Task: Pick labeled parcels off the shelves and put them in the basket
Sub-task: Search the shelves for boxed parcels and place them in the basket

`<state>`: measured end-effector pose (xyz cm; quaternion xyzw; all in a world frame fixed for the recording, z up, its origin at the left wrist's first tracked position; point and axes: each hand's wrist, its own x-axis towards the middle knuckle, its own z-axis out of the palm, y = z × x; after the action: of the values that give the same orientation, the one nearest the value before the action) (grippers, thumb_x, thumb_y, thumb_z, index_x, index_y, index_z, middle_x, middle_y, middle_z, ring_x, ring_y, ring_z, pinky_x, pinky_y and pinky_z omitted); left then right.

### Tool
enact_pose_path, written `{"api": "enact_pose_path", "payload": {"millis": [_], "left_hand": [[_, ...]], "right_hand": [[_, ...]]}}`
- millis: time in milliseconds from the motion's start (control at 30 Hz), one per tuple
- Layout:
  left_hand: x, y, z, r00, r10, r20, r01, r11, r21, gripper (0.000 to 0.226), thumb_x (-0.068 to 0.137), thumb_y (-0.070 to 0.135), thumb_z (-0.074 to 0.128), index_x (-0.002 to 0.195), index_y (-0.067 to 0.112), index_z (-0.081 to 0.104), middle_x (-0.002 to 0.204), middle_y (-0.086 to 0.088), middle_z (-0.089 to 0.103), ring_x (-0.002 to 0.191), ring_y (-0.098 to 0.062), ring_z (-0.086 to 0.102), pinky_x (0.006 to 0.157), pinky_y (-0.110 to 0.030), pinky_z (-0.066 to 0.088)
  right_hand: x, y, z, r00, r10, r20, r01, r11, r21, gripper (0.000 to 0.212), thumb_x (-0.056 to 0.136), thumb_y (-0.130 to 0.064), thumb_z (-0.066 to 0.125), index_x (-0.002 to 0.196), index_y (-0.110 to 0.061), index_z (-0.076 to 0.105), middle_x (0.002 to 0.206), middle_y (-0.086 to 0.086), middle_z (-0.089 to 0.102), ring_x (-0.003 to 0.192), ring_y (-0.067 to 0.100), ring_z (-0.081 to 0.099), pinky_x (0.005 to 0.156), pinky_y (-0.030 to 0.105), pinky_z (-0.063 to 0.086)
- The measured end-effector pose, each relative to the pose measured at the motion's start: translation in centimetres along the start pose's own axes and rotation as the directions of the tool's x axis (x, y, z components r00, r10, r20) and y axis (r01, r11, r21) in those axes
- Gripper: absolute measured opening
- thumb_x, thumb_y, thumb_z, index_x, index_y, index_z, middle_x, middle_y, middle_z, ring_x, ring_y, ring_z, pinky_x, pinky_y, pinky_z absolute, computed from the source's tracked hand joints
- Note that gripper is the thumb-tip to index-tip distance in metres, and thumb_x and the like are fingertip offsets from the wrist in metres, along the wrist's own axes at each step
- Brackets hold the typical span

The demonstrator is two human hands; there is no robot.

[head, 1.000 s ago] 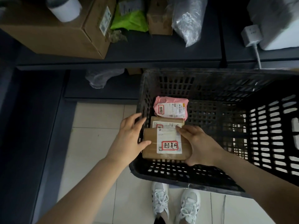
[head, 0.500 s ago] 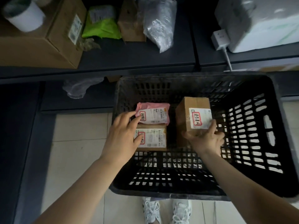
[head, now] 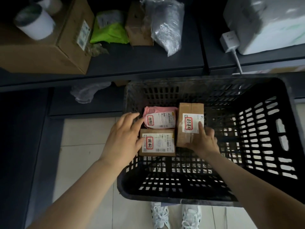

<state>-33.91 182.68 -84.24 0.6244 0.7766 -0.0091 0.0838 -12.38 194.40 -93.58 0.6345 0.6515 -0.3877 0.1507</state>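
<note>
A black slatted basket (head: 165, 195) stands on the floor in front of me. Three labeled parcels lie on its floor at the left: a pink mailer (head: 162, 117), a flat brown box (head: 158, 142) just in front of it, and a longer brown box (head: 189, 113) to their right. My left hand (head: 123, 138) reaches over the basket's left rim with fingers spread, its tips against the flat box and the pink mailer. My right hand (head: 204, 142) grips the near right end of the longer box, its index finger laid on that box's white label.
The dark shelf above holds a large cardboard box (head: 66, 47) with a white cup (head: 35, 23) on it, a green mailer (head: 109, 32), a small brown box (head: 137, 30), a clear plastic bag (head: 166, 27), and a white plug (head: 229, 40). My shoes (head: 175, 215) stand on floor tiles.
My right hand carried the longer brown box from over the other parcels to the right and laid it flat beside them. My left hand let it go and stayed by the basket's left side.
</note>
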Motion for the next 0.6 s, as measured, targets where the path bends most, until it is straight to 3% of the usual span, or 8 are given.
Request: {"api": "enact_pose_path", "payload": {"millis": [167, 333, 433, 600], "left_hand": [[-1.0, -0.1, -5.5, 0.999, -0.009, -0.051, 0.013, 0.996, 0.091, 0.060, 0.072, 0.031, 0.076, 0.126, 0.011, 0.058, 0.128, -0.007, 0.055, 0.119, -0.028, 0.051, 0.092, -0.043, 0.049], [-3.5, -0.9, -14.7, 0.982, -0.033, -0.187, 0.055, 0.992, 0.111, 0.062, 0.065, 0.029, 0.082, 0.120, 0.010, 0.062, 0.120, -0.007, 0.061, 0.108, -0.028, 0.059, 0.079, -0.041, 0.054], [-7.1, -2.1, -22.1, 0.956, -0.055, -0.289, 0.099, 0.985, 0.140, 0.062, 0.063, 0.032, 0.084, 0.118, 0.013, 0.064, 0.116, -0.002, 0.063, 0.107, -0.021, 0.056, 0.075, -0.036, 0.055], [-16.6, -6.3, -35.2, 0.902, -0.159, -0.402, 0.268, 0.935, 0.232, 0.059, 0.059, 0.037, 0.086, 0.112, 0.018, 0.068, 0.108, 0.002, 0.066, 0.100, -0.017, 0.059, 0.073, -0.031, 0.055]], "right_hand": [[-4.1, -3.7, -5.1, 0.983, -0.169, -0.066, 0.165, 0.985, -0.050, 0.093, 0.084, -0.032, 0.067, 0.150, -0.030, 0.003, 0.149, 0.009, 0.013, 0.132, 0.033, 0.028, 0.102, 0.041, 0.036], [-11.7, -10.9, -12.3, 0.885, -0.460, -0.069, 0.436, 0.871, -0.227, 0.084, 0.088, -0.033, 0.062, 0.151, -0.023, 0.007, 0.146, 0.008, 0.022, 0.134, 0.031, 0.028, 0.106, 0.041, 0.035], [-18.1, -16.0, -16.7, 0.776, -0.630, -0.004, 0.594, 0.734, -0.330, 0.075, 0.093, -0.031, 0.054, 0.152, -0.020, 0.007, 0.149, 0.005, 0.020, 0.137, 0.026, 0.024, 0.109, 0.034, 0.030], [-30.1, -25.6, -22.7, 0.483, -0.875, 0.025, 0.789, 0.423, -0.447, 0.066, 0.096, -0.032, 0.048, 0.151, -0.021, 0.012, 0.149, -0.002, 0.024, 0.137, 0.018, 0.025, 0.111, 0.026, 0.025]]}}
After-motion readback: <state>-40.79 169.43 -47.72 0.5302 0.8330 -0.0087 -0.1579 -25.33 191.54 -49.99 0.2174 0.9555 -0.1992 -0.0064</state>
